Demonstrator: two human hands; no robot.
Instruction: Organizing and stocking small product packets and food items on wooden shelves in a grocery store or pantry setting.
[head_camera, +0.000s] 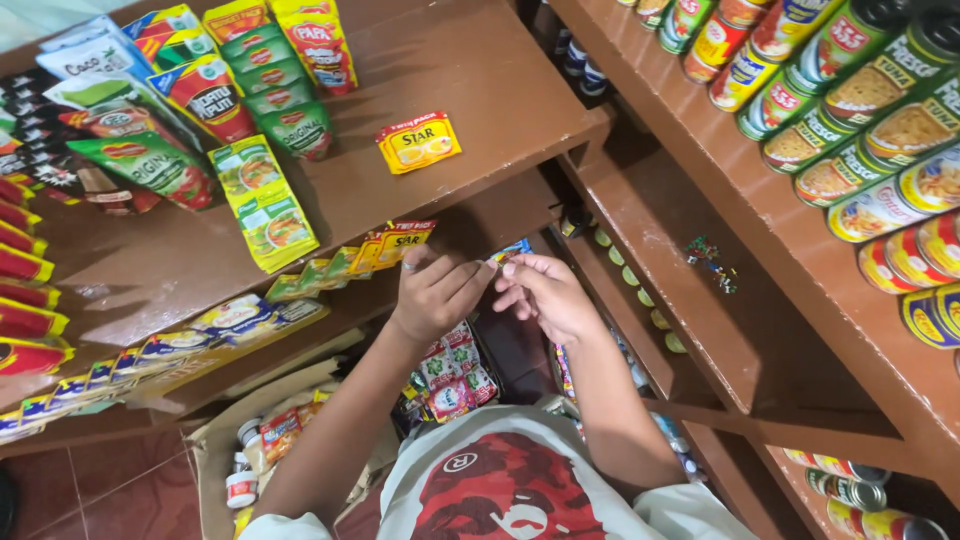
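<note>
My left hand (436, 291) and my right hand (545, 291) meet in front of a brown wooden shelf (470, 70), fingertips almost touching. Between the fingertips I pinch a small thin thing, too small to make out. A strip of joined sachets (345, 262), yellow-red and green, hangs along the shelf's front edge and ends right at my left hand. A ring sits on one left finger. A single yellow-red sachet (418, 142) lies flat on the shelf above my hands. Below my hands hang more small sachets (450, 372).
Green, red and yellow pouches (250, 90) lie on the left of the shelf. Rows of cans (860, 110) lie on the right-hand shelves. A small pile of coloured pins (710, 262) rests on a lower right shelf. A cardboard box with jars (245, 465) stands on the tiled floor.
</note>
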